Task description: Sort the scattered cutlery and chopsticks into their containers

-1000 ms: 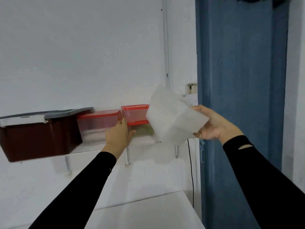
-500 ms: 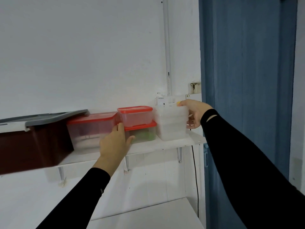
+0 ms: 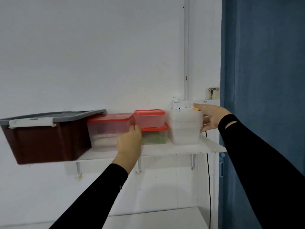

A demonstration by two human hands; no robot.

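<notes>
A stack of translucent white containers (image 3: pixel 184 128) stands at the right end of a white wall shelf (image 3: pixel 181 148). My right hand (image 3: pixel 212 117) touches the stack's right side, index finger along its top rim and thumb lower down, fingers fairly straight. My left hand (image 3: pixel 129 141) rests against the right end of a large clear container with a red lid (image 3: pixel 107 128). Between the hands, a small red-lidded container (image 3: pixel 149 119) sits on another one with green contents (image 3: pixel 154 137). No cutlery or chopsticks are in view.
A brown bin with a grey lid (image 3: pixel 44 141) overhangs the shelf's left end. A blue door (image 3: pixel 264 80) stands right of the shelf. A wall socket (image 3: pixel 181 104) is behind the stack and a black cable (image 3: pixel 209 179) hangs down. A white surface (image 3: pixel 156 219) lies below.
My right hand brought the tilted white stack from the air onto the shelf's right end and set it upright. My left hand stayed at the red-lidded containers.
</notes>
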